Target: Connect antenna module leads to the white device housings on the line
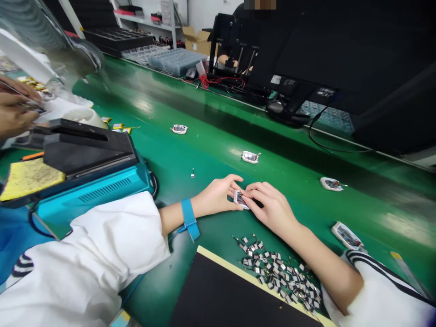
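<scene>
My left hand (220, 195), with a blue wrist strap (189, 218) behind it, grips a small white device housing (237, 198) with electronics showing inside. The fingers of my right hand (270, 204) are closed together over the open face of that housing, partly covering it; whether they pinch a small part cannot be made out. Below my right hand lies a pile of small metal components with short leads (279, 272). A single similar component (192, 173) rests on the green mat, left of my hands.
More white housings lie along the green bench, one (250, 157) beyond my hands and another (347, 235) beside my right forearm. A black sheet (218, 295) is in front. At left are a teal soldering station (98, 188), a yellow sponge (30, 177) and another person's hand (15, 113).
</scene>
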`<action>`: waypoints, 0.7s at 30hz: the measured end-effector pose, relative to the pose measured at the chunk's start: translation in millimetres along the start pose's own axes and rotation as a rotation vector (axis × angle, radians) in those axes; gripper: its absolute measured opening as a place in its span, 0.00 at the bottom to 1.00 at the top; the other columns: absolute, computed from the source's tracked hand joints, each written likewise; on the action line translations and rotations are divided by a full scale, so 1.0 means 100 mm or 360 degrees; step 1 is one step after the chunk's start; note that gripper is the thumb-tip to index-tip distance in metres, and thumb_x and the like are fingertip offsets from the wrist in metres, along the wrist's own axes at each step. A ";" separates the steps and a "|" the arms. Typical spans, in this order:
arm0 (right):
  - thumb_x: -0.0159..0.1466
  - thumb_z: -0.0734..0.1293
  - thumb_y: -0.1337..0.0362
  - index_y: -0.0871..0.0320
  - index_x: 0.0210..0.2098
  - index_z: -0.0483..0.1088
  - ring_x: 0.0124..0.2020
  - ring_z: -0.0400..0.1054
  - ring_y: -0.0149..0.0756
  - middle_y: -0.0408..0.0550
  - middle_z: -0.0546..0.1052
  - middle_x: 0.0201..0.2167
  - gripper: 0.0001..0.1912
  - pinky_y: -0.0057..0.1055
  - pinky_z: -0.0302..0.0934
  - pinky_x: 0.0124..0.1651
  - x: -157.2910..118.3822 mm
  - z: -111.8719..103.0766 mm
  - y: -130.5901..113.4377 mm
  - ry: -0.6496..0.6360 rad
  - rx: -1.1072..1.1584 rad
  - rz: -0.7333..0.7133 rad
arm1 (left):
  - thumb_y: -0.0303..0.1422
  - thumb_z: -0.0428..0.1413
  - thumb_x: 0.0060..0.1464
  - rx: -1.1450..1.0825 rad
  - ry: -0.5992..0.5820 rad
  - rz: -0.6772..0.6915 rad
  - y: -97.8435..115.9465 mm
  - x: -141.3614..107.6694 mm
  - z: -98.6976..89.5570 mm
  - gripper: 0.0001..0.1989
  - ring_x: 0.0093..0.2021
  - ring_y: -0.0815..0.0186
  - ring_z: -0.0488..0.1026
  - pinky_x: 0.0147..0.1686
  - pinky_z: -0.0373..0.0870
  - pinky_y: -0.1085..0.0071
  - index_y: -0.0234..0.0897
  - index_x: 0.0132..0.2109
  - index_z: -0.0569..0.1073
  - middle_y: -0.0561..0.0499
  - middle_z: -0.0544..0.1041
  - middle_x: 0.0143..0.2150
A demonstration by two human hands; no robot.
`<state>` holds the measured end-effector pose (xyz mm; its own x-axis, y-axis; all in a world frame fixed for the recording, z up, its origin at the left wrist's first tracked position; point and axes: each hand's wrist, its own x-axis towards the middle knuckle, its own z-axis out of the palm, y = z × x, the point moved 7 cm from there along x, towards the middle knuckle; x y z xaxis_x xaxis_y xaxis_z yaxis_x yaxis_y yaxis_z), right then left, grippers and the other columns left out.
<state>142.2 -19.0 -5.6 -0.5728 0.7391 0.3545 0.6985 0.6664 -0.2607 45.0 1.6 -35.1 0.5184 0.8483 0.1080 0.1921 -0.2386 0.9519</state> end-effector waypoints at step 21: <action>0.59 0.59 0.70 0.62 0.30 0.70 0.31 0.62 0.34 0.49 0.71 0.28 0.08 0.30 0.59 0.32 0.26 -0.11 -0.37 -0.0272 -0.0599 -0.0911 | 0.26 0.63 0.35 0.0268 0.0010 0.0035 0.09 0.02 -0.04 0.28 0.34 0.68 0.73 0.36 0.72 0.74 0.34 0.45 0.61 0.51 0.73 0.35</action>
<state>106.0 -26.1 22.8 -0.9324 0.3082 0.1890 0.3505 0.8987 0.2636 44.9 3.2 -25.5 0.5188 0.8448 0.1305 0.3182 -0.3326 0.8878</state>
